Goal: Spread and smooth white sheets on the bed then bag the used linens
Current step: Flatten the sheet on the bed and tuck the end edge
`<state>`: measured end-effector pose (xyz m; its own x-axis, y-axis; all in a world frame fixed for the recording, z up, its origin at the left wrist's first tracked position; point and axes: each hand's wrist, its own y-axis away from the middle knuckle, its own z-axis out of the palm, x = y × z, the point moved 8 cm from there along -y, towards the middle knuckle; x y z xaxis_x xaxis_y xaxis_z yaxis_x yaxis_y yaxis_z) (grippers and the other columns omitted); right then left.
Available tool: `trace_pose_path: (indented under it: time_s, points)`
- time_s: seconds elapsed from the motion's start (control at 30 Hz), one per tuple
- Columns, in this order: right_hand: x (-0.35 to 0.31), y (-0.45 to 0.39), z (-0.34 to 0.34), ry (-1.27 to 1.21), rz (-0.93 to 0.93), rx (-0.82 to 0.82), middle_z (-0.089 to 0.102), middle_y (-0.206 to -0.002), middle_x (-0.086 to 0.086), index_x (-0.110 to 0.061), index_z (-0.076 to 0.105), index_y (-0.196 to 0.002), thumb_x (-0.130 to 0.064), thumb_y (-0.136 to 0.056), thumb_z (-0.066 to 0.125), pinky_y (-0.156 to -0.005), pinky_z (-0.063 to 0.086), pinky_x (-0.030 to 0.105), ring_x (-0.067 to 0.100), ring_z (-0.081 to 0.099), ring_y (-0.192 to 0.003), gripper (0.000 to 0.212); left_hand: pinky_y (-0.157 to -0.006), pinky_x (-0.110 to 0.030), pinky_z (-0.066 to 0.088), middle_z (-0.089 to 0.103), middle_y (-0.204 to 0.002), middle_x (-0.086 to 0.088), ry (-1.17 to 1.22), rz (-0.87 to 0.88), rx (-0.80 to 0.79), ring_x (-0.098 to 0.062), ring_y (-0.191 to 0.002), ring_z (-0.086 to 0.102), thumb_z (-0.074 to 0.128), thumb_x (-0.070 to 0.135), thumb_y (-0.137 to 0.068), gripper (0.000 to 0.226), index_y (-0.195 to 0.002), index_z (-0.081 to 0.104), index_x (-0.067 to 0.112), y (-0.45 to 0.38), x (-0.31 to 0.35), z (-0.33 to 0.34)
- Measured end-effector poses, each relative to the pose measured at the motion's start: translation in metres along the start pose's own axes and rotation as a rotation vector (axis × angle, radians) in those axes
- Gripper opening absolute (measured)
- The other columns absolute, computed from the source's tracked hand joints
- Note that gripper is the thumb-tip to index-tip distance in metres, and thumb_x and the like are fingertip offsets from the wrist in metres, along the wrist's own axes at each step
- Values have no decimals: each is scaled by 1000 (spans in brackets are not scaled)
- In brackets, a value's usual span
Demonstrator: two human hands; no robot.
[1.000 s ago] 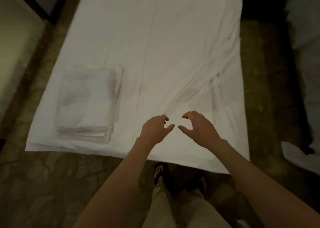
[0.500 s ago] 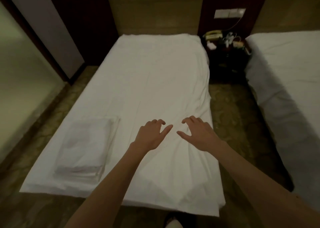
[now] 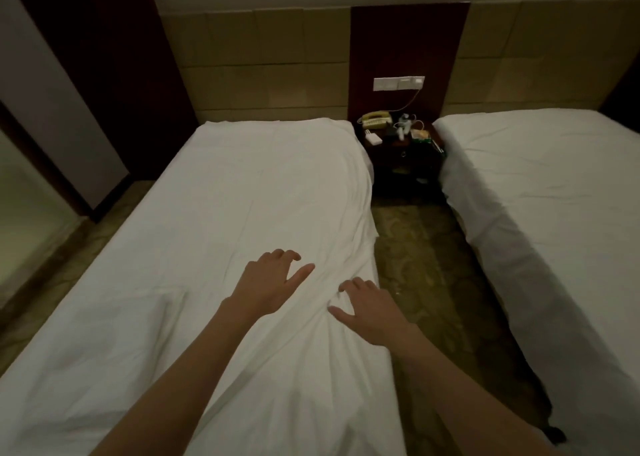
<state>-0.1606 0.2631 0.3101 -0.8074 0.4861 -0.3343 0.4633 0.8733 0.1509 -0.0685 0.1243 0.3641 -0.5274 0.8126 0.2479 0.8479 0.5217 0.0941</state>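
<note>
Both hands have slid up the sheet (image 3: 249, 192): left hand (image 3: 268, 284) fingers spread, right hand (image 3: 369, 308) fingertips digging into wrinkles, so smoothing continues.

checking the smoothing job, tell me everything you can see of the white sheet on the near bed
The white sheet is thin plain cloth covering the near bed from head to foot. It lies mostly flat, with long creases running toward its right edge, which hangs loose and rumpled. The left hand and the right hand are spread over the creased part.
</note>
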Motion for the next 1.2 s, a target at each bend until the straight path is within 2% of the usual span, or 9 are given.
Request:
trace_pose_path:
  time_s: [0.1, 0.2, 0.3, 0.37, 0.47, 0.63, 0.83, 1.0, 1.2]
  points:
    - [19, -23, -34, 41, -99, 37, 47, -137, -1, -20, 42, -137, -58, -97, 36, -99, 40, 36, 18, 46, -120, 55, -101, -37, 39, 52, -137, 1, 16, -121, -22, -18, -124, 49, 21, 67, -93, 67, -136, 47, 23, -6, 10, 31]
    - [35, -43, -71, 75, -215, 52, 47, -136, 0, -19, 42, -136, -56, -97, 35, -97, 40, 37, 19, 46, -120, 54, -97, -36, 40, 54, -134, 1, 63, -253, -66, -18, -121, 51, -4, 82, -73, 99, -134, 48, 24, -9, 32, 71]
    - [38, -57, -100, 103, -334, 56, 48, -134, 2, -18, 43, -135, -55, -98, 36, -95, 40, 38, 20, 48, -118, 53, -99, -37, 39, 53, -135, 0, 94, -407, -138, -19, -123, 50, 17, 67, -94, 66, -134, 48, 24, -2, 51, 111]
    - [33, -63, -106, 123, -423, 37, 48, -134, 2, -17, 43, -134, -54, -98, 36, -93, 40, 38, 21, 48, -117, 52, -102, -38, 38, 52, -137, -1, 144, -489, -178, -20, -125, 49, 23, 60, -98, 58, -135, 47, 23, 10, 64, 129]
    - [23, -64, -92, 110, -516, -27, 48, -133, 2, -17, 44, -133, -52, -98, 38, -93, 39, 38, 22, 47, -117, 50, -102, -39, 38, 51, -138, -2, 175, -594, -179, -20, -125, 49, 24, 59, -99, 57, -135, 48, 22, 36, 70, 139]
    - [19, -58, -33, 138, -574, -160, 47, -132, 2, -17, 42, -133, -52, -98, 38, -93, 38, 39, 23, 47, -118, 49, -101, -40, 39, 53, -134, -2, 176, -730, -63, -21, -123, 50, 27, 58, -99, 55, -133, 50, 22, 68, 38, 116]
    - [35, -44, 31, 258, -586, -307, 46, -134, 1, -18, 41, -135, -52, -99, 36, -94, 39, 40, 23, 46, -121, 50, -100, -41, 39, 53, -135, -4, 149, -756, 93, -23, -122, 50, 29, 55, -99, 53, -132, 51, 20, 57, 8, 66]
    - [36, -55, 45, 293, -659, -347, 48, -132, 1, -18, 40, -134, -52, -99, 35, -91, 41, 38, 22, 47, -119, 50, -98, -40, 39, 52, -135, -4, 152, -784, 92, -22, -121, 51, 28, 54, -100, 53, -133, 50, 19, 41, 8, 66]
    - [20, -129, 31, 286, -793, -349, 47, -133, 3, -18, 41, -134, -50, -99, 38, -93, 40, 40, 24, 46, -120, 48, -96, -39, 39, 54, -133, -2, 214, -954, 77, -21, -121, 51, 28, 54, -100, 51, -132, 50, 21, 16, 5, 106]
